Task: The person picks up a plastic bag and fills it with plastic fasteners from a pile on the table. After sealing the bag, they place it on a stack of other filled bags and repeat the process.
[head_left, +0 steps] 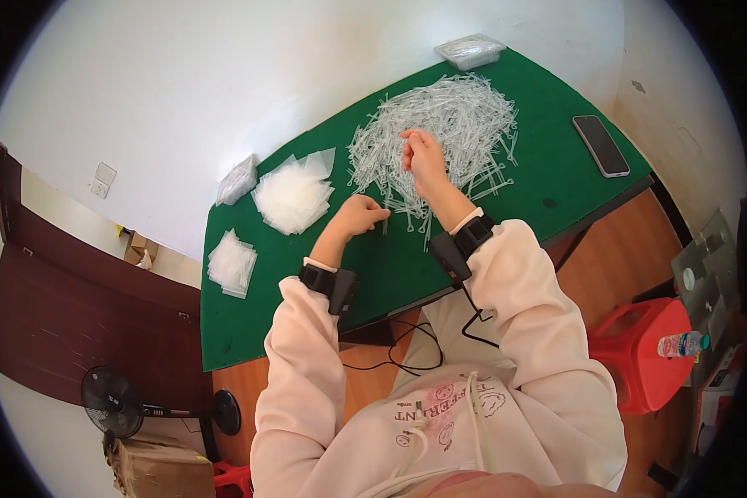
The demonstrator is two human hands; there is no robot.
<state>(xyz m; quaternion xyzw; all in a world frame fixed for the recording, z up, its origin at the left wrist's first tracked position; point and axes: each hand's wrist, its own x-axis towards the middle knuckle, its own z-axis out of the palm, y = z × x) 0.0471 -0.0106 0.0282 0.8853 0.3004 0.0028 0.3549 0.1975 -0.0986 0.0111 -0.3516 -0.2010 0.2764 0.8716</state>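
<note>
A wide heap of thin clear plastic sticks [452,108], some with a small ring at one end, lies on the green tabletop. At the heap's near left edge, my left hand [359,217] is closed, thumb and forefinger together on what looks like a clear plastic stick [385,226]. My right hand [423,159] is over the middle of the heap with its fingers curled in; what they hold, if anything, is too small to make out. Both wrists carry black strapped devices.
Clear bags lie in a large stack [295,197] and a smaller stack [232,264] on the left. Two clear packs [237,181] [471,51] sit along the table's back edge. A phone [601,146] lies at right. A red stool [631,357] holds a bottle; black cables [407,365] hang below.
</note>
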